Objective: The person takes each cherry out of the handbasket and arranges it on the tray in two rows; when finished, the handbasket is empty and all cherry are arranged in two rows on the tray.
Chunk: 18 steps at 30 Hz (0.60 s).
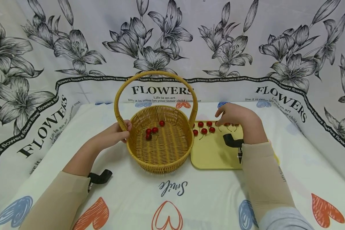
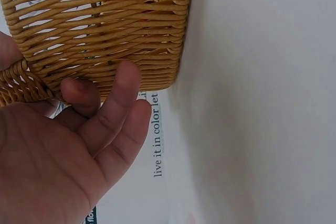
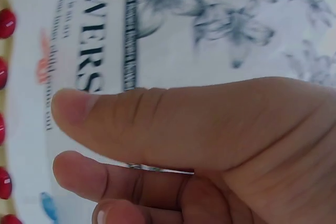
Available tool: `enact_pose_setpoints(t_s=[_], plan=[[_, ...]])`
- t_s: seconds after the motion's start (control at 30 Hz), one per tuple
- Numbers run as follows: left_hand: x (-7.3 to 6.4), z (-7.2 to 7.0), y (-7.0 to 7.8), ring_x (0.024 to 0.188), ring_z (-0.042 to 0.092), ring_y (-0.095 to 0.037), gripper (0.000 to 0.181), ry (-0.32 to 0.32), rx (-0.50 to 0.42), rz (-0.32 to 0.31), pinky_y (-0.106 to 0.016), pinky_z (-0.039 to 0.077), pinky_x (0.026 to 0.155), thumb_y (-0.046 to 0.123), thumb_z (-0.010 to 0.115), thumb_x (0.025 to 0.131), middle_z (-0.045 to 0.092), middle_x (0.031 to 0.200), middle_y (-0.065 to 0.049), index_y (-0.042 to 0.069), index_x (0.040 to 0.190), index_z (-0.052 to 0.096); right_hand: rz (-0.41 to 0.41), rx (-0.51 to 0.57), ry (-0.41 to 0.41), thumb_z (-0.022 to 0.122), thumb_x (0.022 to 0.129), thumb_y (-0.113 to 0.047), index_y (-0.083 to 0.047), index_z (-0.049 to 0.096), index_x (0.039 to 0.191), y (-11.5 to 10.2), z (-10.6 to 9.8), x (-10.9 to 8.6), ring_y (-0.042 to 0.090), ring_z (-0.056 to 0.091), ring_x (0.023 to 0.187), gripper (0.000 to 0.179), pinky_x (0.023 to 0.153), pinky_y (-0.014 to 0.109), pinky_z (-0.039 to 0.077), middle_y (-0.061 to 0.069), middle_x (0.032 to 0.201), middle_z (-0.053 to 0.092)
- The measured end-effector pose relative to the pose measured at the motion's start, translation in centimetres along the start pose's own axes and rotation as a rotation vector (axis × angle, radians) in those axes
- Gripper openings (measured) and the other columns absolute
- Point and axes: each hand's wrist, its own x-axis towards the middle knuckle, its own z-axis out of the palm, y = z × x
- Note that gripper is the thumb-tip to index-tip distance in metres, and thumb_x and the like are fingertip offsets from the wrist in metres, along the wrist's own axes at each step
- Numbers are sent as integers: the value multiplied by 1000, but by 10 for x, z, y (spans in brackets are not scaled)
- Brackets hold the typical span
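A yellow wicker basket (image 1: 161, 164) with a tall arched handle (image 1: 155, 73) stands upright at the middle of the table, several red cherries (image 1: 155, 130) inside. My left hand (image 1: 112, 135) grips the foot of the handle at the basket's left side; in the left wrist view other fingers (image 2: 126, 85) lie along the woven wall. Over the back of a yellow tray (image 1: 210, 156), just right of the basket, hovers my right hand (image 1: 240, 118). Its fingers point down near stemmed cherries (image 1: 204, 131) lined up there. In the right wrist view, nothing sits between thumb (image 3: 131, 119) and forefinger.
A white cloth (image 1: 132, 198) printed with hearts covers the table. Behind it hangs a flower-printed curtain (image 1: 189, 48). Black wrist-camera mounts (image 1: 101, 177) stick out below both wrists, the right one over the tray. The forearm (image 1: 264, 179) on the right crosses the tray's right side.
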Motion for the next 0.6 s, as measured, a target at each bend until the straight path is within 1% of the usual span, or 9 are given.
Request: enact_pose_setpoints(t_s=[0.07,0.13,0.2,0.3,0.37,0.47,0.53,0.6], plan=[[0,0,1,101,52,-33,16,1,2,0,-46,52,84,6,51,91,49,98,-15,2,104,43,-16,18,24,70,95,-19,1,59,134,-8,-5,-11,21,51,64,45,59,34,43,8,84,64],[0,0,1,101,52,-33,16,2,4,2,-47,52,84,6,51,91,48,97,-15,1,104,43,-39,12,46,69,96,-22,-1,60,132,-16,-8,-22,24,54,67,43,59,35,45,10,90,66],[0,0,1,101,52,-34,16,0,4,4,-47,52,84,6,51,91,48,98,-15,1,104,43,-61,16,64,68,97,-25,-4,61,130,-24,-10,-31,25,55,67,40,59,36,46,11,92,65],[0,0,2,101,52,-34,16,0,5,3,-48,52,84,6,51,91,49,99,-16,1,104,43,-118,26,73,67,98,-30,-8,65,126,-34,-10,-42,24,54,67,36,59,37,46,9,93,64],[0,0,2,101,52,-34,15,1,4,0,-48,51,84,5,51,91,49,99,-16,1,104,43,-183,45,62,67,99,-31,-10,67,122,-40,-8,-46,24,54,69,31,61,38,45,7,91,64],[0,1,2,102,52,-34,15,1,2,-5,-49,51,84,5,51,91,49,99,-16,1,104,43,-299,62,29,66,100,-30,-13,69,118,-50,-2,-49,24,57,75,25,67,39,47,4,90,68],[0,0,1,102,52,-34,16,0,1,-7,-49,51,85,5,51,91,49,99,-16,1,104,43,-373,74,10,66,100,-29,-14,71,117,-57,5,-45,24,60,75,23,69,40,49,3,90,69],[0,0,1,102,52,-33,17,0,2,-9,-49,52,86,6,51,91,49,99,-15,1,105,43,-426,71,5,66,100,-30,-15,72,117,-67,14,-37,23,62,73,23,67,39,51,2,93,70]])
